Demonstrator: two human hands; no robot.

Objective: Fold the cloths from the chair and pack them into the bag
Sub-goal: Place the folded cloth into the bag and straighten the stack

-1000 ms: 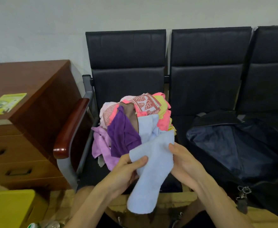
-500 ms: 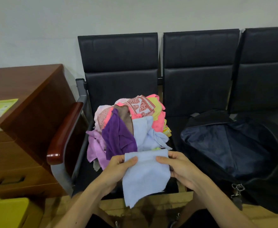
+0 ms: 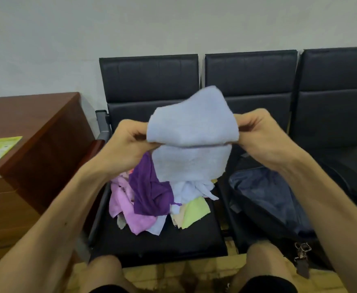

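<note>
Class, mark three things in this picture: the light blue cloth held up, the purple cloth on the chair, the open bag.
light blue cloth (image 3: pixel 191 123), head view, its upper folded layer.
purple cloth (image 3: pixel 150 193), head view, middle of its hanging front.
bag (image 3: pixel 266 197), head view, bare blue lining inside the opening.

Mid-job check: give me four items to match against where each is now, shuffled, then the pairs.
1 light blue cloth
2 purple cloth
3 bag
4 yellow-green leaflet

A on the wooden cabinet
B open, right of the pile
C held up by left hand and right hand
D in the pile on the chair

Pairs: 1-C, 2-D, 3-B, 4-A
</note>
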